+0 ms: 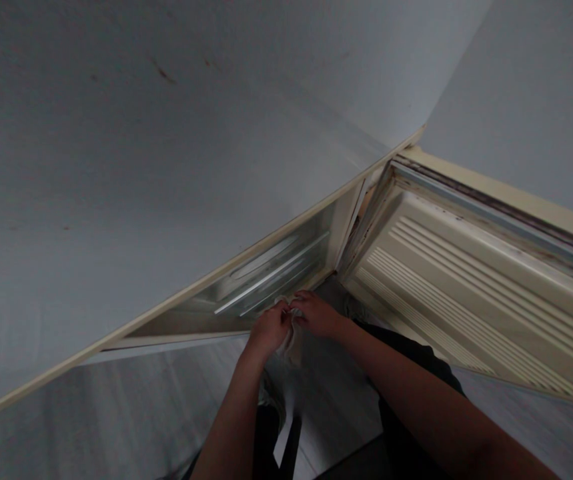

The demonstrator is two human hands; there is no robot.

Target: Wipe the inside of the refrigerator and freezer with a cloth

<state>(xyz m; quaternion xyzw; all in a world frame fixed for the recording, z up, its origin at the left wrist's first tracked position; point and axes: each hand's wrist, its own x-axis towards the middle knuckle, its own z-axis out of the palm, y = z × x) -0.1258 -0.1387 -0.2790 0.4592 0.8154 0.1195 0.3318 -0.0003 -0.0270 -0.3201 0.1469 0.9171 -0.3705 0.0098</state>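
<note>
My left hand (269,327) and my right hand (317,313) meet in front of the bottom edge of an open fridge compartment (266,280). Both hands have their fingers closed on a pale cloth (290,341), which hangs down between them. The hands touch each other at the fingertips. Behind them lie the ribbed, shiny shelves inside the compartment. The open fridge door (466,280), cream with ribbed lining, stands just to the right of my right hand.
A large white fridge top or side panel (166,167) fills the upper left. A pale wall (541,87) is at the upper right. The grey floor (131,407) shows below, with my dark trousers (416,360) and a shoe (271,397).
</note>
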